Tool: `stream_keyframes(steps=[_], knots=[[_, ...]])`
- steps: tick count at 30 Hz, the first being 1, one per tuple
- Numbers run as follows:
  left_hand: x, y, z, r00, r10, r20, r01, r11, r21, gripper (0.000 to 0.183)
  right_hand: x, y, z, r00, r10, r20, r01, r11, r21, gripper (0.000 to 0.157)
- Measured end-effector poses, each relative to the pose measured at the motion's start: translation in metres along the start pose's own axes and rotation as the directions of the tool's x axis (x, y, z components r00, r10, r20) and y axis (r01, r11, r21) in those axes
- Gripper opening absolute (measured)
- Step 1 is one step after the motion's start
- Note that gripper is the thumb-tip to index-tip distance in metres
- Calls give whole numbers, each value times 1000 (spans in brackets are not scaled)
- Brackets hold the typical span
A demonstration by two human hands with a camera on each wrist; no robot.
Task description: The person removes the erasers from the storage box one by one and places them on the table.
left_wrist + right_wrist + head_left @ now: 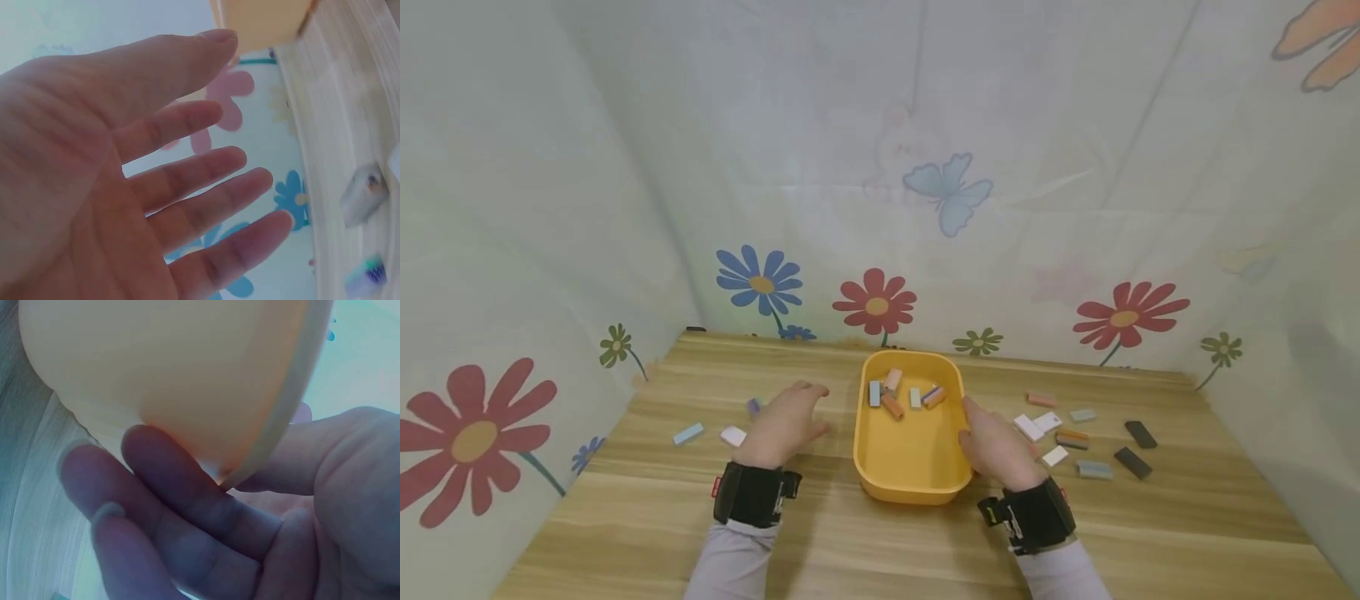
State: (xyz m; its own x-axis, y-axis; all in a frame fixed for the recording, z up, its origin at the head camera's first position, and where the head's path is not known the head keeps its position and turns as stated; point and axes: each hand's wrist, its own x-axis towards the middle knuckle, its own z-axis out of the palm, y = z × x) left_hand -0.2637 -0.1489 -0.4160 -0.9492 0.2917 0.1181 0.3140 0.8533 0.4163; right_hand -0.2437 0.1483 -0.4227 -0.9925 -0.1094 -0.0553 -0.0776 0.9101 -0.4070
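Note:
A yellow plastic bin stands upright mid-table with several small eraser-like blocks near its far end. My right hand grips the bin's right side. In the right wrist view, the thumb is on one side of the bin's wall and the curled fingers are on its outer face. My left hand hovers left of the bin, apart from it, with fingers spread and nothing held. Its palm and separated fingers show in the left wrist view. A white block lies beside this hand.
More blocks lie to the right, among them white ones, a grey one and a black one. A light blue block and a purple one lie left. Flower-printed curtain surrounds the wooden table.

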Motion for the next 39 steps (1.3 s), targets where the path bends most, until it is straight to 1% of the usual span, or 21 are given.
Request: stream_keyframes(steps=[4,7,9,11,12,14,17,20,21,24,28,30,32,33,35,36,39], knots=[[8,18,5,999,51,6,-51,999,6,48,-2,2,-3,1000,3,-27,-3,1000,-4,53],[13,34,9,995,95,34,-96,995,23,44,-3,1,-3,1000,-8,-27,8,1000,18,52],[19,44,12,988,145,62,-148,988,49,36,-4,1,-2,1000,-12,-22,12,999,29,52],[26,52,13,975,202,93,-208,976,66,29,-4,0,-1,1000,-15,-21,16,999,28,52],[30,56,13,967,227,112,-236,969,78,30,-5,-1,0,1000,-12,-24,13,1000,20,51],[42,65,12,955,257,151,-271,959,83,28,-5,-1,0,999,-5,-36,5,1000,4,51],[59,76,9,943,249,219,-274,957,91,39,-6,0,0,999,2,-37,-1,1000,3,51],[75,83,8,935,231,269,-268,957,110,46,-5,0,-1,999,-4,-34,5,1000,26,52],[80,84,8,931,230,283,-272,955,119,49,-5,0,0,999,-8,-37,9,999,34,51],[95,84,13,918,262,298,-317,936,153,51,-6,-1,1,999,-17,-48,19,999,42,50],[118,75,29,895,298,333,-385,892,235,59,-7,0,4,999,-22,-43,24,999,31,50],[130,69,40,884,307,352,-417,859,298,61,-8,0,4,999,-28,-45,28,999,15,50],[140,64,50,872,327,363,-454,819,352,60,-9,1,4,998,-34,-56,34,999,-3,49],[144,62,54,867,338,366,-470,798,376,58,-9,1,4,997,-37,-63,36,999,-13,48],[151,57,60,857,374,354,-500,770,397,57,-8,1,3,997,-41,-72,39,999,-29,48],[153,55,62,853,389,347,-508,769,387,57,-8,0,2,996,-42,-73,40,999,-33,48],[153,50,65,848,428,312,-521,779,348,58,-7,0,0,996,-44,-72,41,999,-35,47]])
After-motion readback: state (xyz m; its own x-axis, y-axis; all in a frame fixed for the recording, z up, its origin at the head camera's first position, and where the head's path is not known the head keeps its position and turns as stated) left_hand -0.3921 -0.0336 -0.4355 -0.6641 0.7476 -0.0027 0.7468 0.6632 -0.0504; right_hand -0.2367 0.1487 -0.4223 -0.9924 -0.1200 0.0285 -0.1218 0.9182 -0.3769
